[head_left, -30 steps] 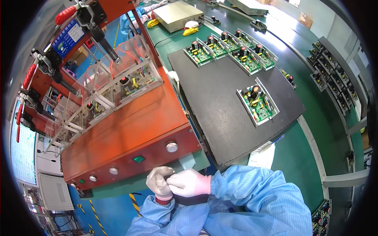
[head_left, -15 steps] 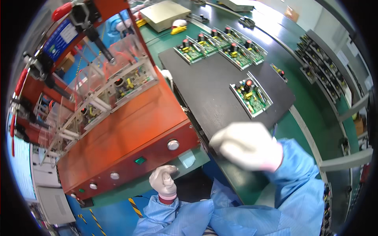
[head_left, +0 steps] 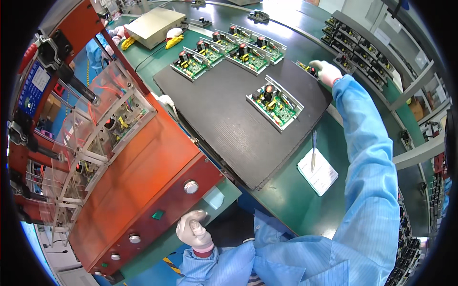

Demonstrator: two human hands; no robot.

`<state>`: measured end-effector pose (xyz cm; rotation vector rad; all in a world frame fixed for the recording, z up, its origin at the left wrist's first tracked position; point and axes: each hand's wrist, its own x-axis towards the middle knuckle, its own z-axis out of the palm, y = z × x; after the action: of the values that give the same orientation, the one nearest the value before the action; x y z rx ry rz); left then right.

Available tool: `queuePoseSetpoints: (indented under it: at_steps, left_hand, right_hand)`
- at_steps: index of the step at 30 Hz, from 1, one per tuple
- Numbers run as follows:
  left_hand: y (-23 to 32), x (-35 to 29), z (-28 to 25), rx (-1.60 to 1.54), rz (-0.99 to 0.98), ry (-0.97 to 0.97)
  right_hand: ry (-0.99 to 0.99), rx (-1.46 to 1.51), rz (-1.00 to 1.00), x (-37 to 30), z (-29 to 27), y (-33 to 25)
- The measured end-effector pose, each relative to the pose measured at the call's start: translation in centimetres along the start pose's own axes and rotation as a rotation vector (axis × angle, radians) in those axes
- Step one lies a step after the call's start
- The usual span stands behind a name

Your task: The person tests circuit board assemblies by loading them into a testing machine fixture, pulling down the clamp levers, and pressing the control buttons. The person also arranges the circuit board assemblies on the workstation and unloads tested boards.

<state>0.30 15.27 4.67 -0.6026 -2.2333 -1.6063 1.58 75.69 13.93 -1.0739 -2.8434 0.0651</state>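
Observation:
My right hand (head_left: 327, 73), in a white glove, reaches out to the far right edge of the black mat (head_left: 214, 128). Its fingers are closed at the end of a circuit board (head_left: 304, 68) with yellow and dark parts; the fingertips partly cover it. My left hand (head_left: 193, 231), gloved too, is curled with nothing visible in it, beside the front of the orange-red test fixture (head_left: 138, 157). Nearer on the mat lies a single green circuit board (head_left: 275, 106) in a metal frame. Several similar framed boards (head_left: 245, 57) stand grouped at the mat's far side.
Clear covers and black clamps (head_left: 59, 62) rise on the fixture at left. Paper slips with a pen (head_left: 313, 159) lie on the green bench right of the mat. A beige metal box (head_left: 155, 26) sits far left; racks of boards (head_left: 355, 45) stand far right.
My right hand has gone from above the mat's near edge out to the circuit board at the far right, uncovering the paper slips. My left hand stays curled by the fixture. The view has shifted.

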Motion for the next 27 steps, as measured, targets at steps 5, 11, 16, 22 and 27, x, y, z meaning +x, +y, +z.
queuePoseSetpoints:
  at_steps: [5,11,16,22,27]
  left_hand:
    - [0.5,0.3,-0.4,0.050,0.016,0.053]
    - [0.3,0.2,-0.3,0.096,0.042,0.045]
    - [0.4,-0.3,-0.7,0.107,0.098,0.046]
    - [0.4,0.2,-0.6,0.097,0.106,0.032]
    - [1.0,0.4,-0.4,0.085,0.065,0.010]
  right_hand:
    - [-0.066,0.046,-0.023,1.4,1.7,0.8]
    - [-0.054,-0.053,0.033,1.9,4.0,2.9]
    - [-0.064,-0.245,0.169,0.1,1.9,1.2]
    - [0.070,-0.194,0.376,-3.0,-3.1,2.7]
    - [0.007,-0.166,0.277,-5.7,-8.4,-2.5]
